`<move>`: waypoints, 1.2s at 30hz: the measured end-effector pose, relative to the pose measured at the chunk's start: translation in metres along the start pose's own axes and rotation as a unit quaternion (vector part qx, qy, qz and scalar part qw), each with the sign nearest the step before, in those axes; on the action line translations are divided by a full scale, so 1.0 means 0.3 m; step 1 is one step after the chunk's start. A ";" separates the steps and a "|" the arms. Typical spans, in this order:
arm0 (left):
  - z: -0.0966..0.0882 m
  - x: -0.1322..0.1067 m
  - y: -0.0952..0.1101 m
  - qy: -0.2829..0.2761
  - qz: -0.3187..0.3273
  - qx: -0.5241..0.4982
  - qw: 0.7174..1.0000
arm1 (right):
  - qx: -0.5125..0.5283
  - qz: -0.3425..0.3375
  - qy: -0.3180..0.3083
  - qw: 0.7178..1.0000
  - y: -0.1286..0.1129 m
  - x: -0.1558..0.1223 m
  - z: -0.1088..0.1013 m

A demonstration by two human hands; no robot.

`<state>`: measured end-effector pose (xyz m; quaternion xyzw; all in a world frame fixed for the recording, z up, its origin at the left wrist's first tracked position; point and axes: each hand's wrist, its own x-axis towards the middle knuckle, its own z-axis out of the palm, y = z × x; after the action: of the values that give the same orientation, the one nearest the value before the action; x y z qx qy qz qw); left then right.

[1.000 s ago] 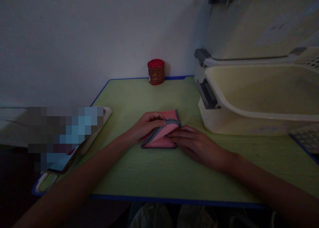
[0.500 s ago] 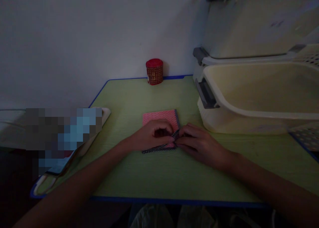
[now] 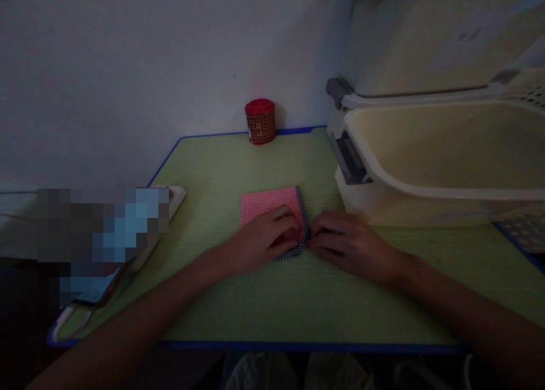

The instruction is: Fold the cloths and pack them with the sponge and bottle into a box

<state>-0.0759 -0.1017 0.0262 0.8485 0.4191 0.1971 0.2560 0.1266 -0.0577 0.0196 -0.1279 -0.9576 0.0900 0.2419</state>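
Observation:
A pink woven cloth (image 3: 266, 201) with a black-and-white trim lies folded on the table in front of me. My left hand (image 3: 264, 237) rests over its lower part, fingers bent and a little apart, the tips down on the cloth near the trim. At the right edge of the cloth, my right hand (image 3: 340, 239) has its thumb and fingers drawn together in a pinch against the trim. My left hand covers the cloth's lower left part.
The light green table (image 3: 221, 316) has a blue edge. A red lidded canister (image 3: 260, 122) stands at the back by the wall. On the right is a large cream plastic basket (image 3: 370, 208) with grey handles. A pale board (image 3: 176, 196) with a blurred-out object lies at the left.
Both hands were pinching the cloth's lower right corner, which was folded up. That corner now lies flatter, and my left hand has come off the pinch and rests on the cloth.

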 end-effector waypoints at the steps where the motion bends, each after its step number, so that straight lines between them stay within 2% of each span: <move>1: 0.002 -0.001 0.003 0.002 0.000 0.016 1.000 | -0.006 0.000 0.002 1.000 0.001 -0.001 -0.002; 7: 0.016 -0.012 0.002 0.006 0.002 0.123 0.992 | -0.036 -0.019 0.002 0.999 0.000 0.002 -0.015; 12: 0.021 -0.017 -0.010 -0.019 -0.013 0.210 0.977 | 0.010 0.021 -0.036 0.999 -0.004 0.007 -0.022; 16: 0.025 -0.016 -0.018 -0.037 -0.035 0.228 0.972 | -0.025 -0.032 -0.075 0.996 -0.006 0.008 -0.026; 21: 0.025 -0.014 -0.020 -0.041 -0.051 0.237 0.969 | -0.100 -0.096 -0.085 0.987 -0.008 0.011 -0.026; 29: 0.024 -0.010 -0.024 -0.045 -0.049 0.252 0.965 | -0.030 -0.028 -0.072 0.997 0.002 -0.009 -0.015; 32: 0.026 -0.010 -0.023 -0.046 -0.051 0.258 0.964 | -0.008 -0.015 -0.047 0.999 -0.010 -0.004 -0.012; 36: 0.026 -0.012 -0.016 -0.037 -0.073 0.261 0.962 | -0.005 -0.020 -0.045 0.999 -0.017 0.004 -0.015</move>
<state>-0.0763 -0.1042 0.0167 0.8599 0.5067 0.0300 0.0548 0.1266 -0.0618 0.0252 -0.1062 -0.9704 0.0860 0.1992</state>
